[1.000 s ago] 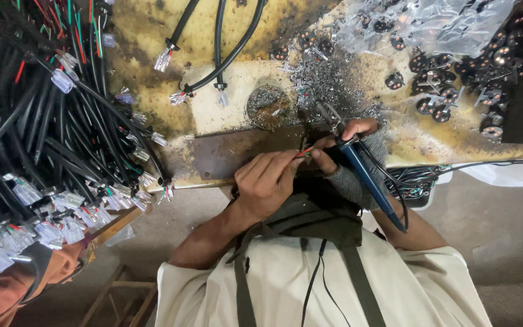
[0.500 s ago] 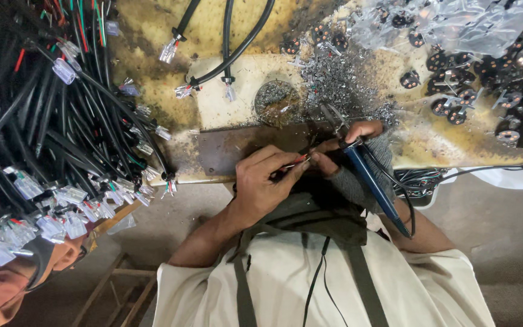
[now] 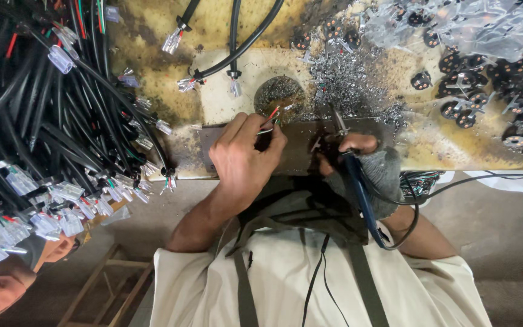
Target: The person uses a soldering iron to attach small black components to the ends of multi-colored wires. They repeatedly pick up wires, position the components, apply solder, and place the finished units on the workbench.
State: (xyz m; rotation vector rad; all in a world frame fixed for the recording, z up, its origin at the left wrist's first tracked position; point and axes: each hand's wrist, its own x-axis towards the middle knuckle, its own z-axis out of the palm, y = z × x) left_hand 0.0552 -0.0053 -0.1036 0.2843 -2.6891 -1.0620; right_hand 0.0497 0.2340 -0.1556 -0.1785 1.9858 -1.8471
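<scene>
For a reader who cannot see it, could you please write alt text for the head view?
A person's left hand pinches thin coloured wires while the right hand holds a blue soldering iron over a scorched bench. Black cables are heaped at the left.

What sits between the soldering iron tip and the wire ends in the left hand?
Nothing visible. The soldering iron in the right hand points toward the wire ends pinched by the left hand; only bare dark plate lies between.
</scene>
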